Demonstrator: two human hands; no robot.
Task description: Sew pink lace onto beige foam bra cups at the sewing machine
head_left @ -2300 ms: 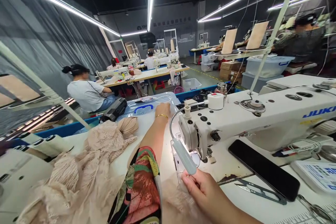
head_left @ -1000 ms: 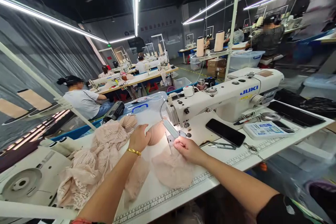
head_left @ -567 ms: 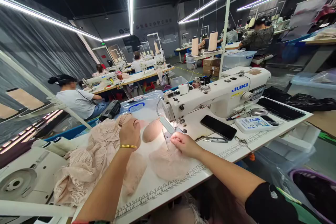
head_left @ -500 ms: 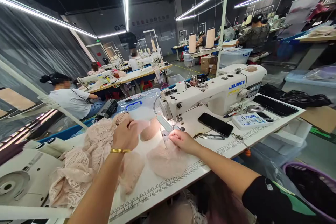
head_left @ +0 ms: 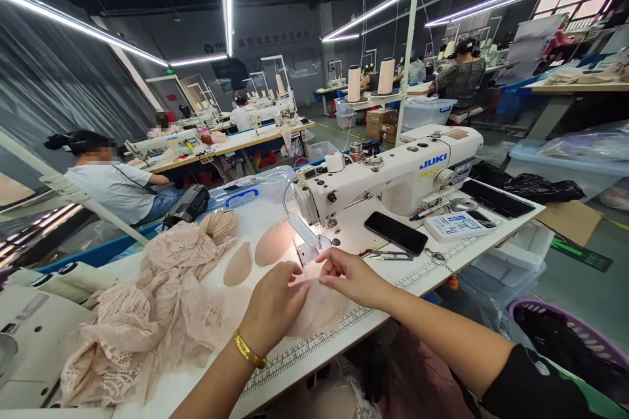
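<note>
My left hand (head_left: 275,308), with a gold bracelet at the wrist, is over a sheer pale-pink fabric piece (head_left: 322,311), its thumb and fingers apart. Just right of the needle area, my right hand (head_left: 356,279) has its fingers bent in and pinches the edge of that fabric. Both hands are in front of the white sewing machine (head_left: 388,170), whose needle plate is lit. Left of the needle lie a single beige cup-shaped piece (head_left: 238,266) and a stack of similar pieces (head_left: 272,243). A heap of pink lace fabric (head_left: 142,301) spreads to the left.
A black phone (head_left: 396,233), thread snips (head_left: 392,255) and a white-and-blue box (head_left: 452,226) lie right of the needle. A printed ruler (head_left: 299,350) follows the table's front edge. Behind are a clear bin (head_left: 265,186) and thread cones (head_left: 386,76). Another person sits at the left.
My left hand has come from the beige pieces and lace on the left to the sheer fabric beside my right hand. My right hand stays near the needle. The camera has turned slightly right.
</note>
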